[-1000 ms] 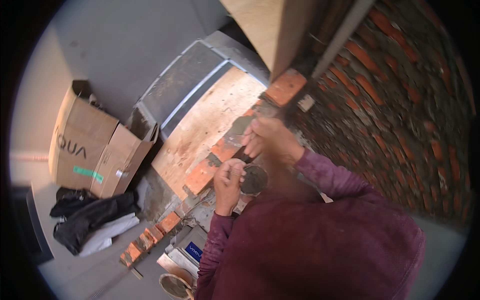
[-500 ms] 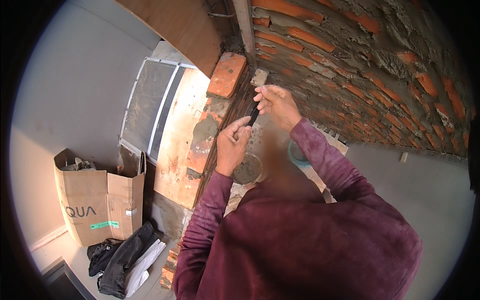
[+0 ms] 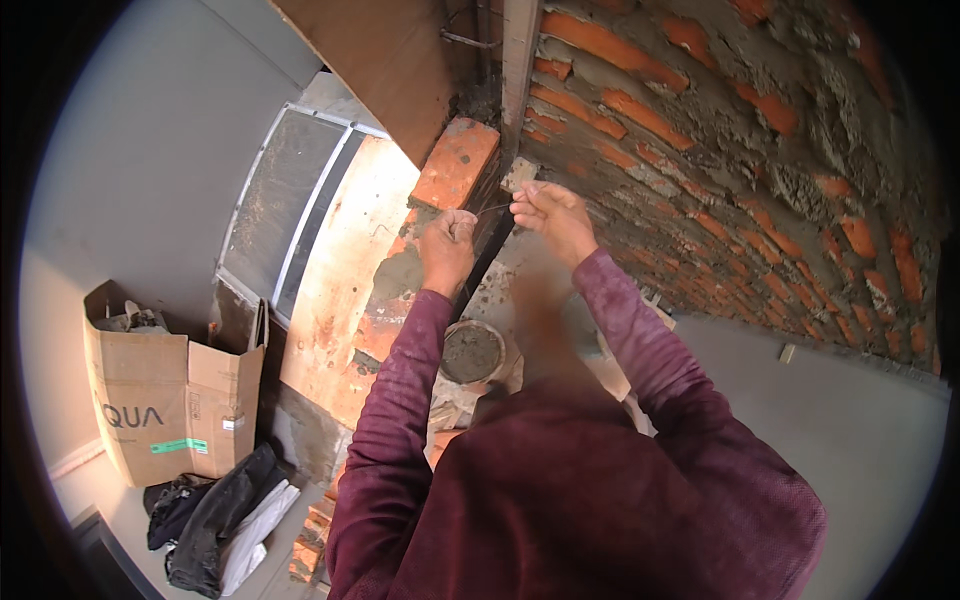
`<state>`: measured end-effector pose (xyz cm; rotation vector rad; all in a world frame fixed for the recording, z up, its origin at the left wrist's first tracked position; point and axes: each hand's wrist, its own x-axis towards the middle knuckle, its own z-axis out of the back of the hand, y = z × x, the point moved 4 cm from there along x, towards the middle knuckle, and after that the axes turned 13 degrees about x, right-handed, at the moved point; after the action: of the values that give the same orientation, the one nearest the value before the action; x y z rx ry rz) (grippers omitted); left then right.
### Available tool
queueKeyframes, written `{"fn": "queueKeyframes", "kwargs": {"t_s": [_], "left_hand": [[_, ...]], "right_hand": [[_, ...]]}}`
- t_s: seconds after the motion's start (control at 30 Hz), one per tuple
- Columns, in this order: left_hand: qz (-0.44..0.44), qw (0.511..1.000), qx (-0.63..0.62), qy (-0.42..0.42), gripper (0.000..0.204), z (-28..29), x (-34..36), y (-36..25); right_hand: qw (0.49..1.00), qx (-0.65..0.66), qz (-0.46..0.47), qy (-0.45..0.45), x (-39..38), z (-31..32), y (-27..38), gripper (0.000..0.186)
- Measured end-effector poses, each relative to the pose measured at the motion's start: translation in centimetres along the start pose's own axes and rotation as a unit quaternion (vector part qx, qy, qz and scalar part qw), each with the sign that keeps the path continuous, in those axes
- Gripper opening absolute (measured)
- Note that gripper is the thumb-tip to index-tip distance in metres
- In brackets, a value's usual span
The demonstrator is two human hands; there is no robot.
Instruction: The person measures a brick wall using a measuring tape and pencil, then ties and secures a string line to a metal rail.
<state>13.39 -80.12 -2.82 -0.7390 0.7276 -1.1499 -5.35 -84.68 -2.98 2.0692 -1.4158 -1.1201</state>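
Observation:
My left hand (image 3: pixel 447 250) is closed, thumb against fingers, just below a loose-looking orange brick (image 3: pixel 458 165) on top of the low brick wall (image 3: pixel 398 275). To its right, my right hand (image 3: pixel 556 220) pinches too, close to a small pale block (image 3: pixel 518 175). Between the two hands runs a thin string (image 3: pixel 494 208), which may be wire. A fine curled end shows left of my left hand. A dark strip (image 3: pixel 488 262) slants along the wall's inner side below the hands; whether it is an object or shade I cannot tell.
Below the hands stands a bucket of mortar (image 3: pixel 472 352). On the right rises a rough brick wall (image 3: pixel 690 150) smeared with mortar. A wooden board (image 3: pixel 370 75) leans in overhead. At left are a cardboard box (image 3: pixel 150 400), dark clothes (image 3: pixel 220 525) and a framed window (image 3: pixel 290 190).
My left hand has moved up and left, away from my right hand. The black piece seen between the hands no longer shows there; the thin string does. The view has shifted slightly.

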Motion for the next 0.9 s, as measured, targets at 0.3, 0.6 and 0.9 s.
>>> {"fn": "queueKeyframes", "kwargs": {"t_s": [0.3,0.6,0.9], "left_hand": [[-0.048,0.996,-0.071,-0.017,0.015,0.5,0.8,1.4],[0.041,0.978,-0.188,0.080,0.013,-0.6,-4.6,4.3],[0.087,0.968,-0.222,0.081,0.013,0.8,-8.8,6.7]], "right_hand": [[0.749,-0.486,0.436,0.112,-5.2,-10.3,17.0,0.026],[0.704,-0.330,0.591,0.215,-13.5,-29.6,37.5,0.035],[0.796,-0.423,0.425,0.081,-10.3,-34.2,42.6,0.029]]}}
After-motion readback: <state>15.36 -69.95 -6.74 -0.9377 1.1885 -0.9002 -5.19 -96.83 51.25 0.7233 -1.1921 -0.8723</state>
